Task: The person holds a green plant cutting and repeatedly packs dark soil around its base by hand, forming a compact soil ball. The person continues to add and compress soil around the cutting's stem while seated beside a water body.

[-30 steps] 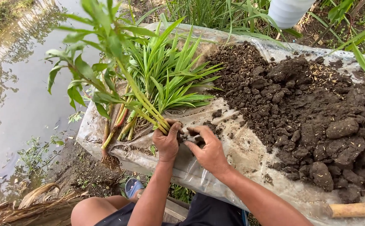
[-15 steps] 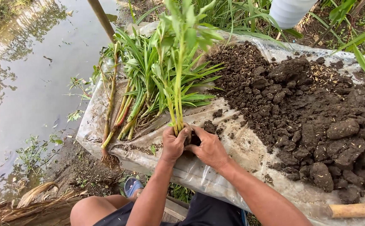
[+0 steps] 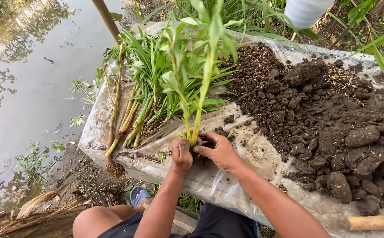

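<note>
Cuttings (image 3: 201, 75) stood upright between both hands, their bases pinched at the near edge of the plastic sheet (image 3: 262, 163); a second earlier the same leafy stems had leaned far left over the other plants, and half a second earlier they were partly raised, so they had been swung up to vertical. The left hand (image 3: 181, 155) was closed around the stem bases from the left, and the right hand (image 3: 218, 150) was closed on them from the right, fingers curled in, the two hands touching. Judging by this, the stems were being gathered and set straight as one bunch, and the soil was not yet in use. More plants (image 3: 143, 105) lay flat on the sheet just left of the hands, roots toward the person. A heap of dark soil (image 3: 333, 114) covered the sheet's right half, well apart from the hands. A wooden handle (image 3: 372, 221) lay at the lower right, a white container (image 3: 306, 11) stood behind the sheet, and muddy water (image 3: 29, 88) lay to the left.
</note>
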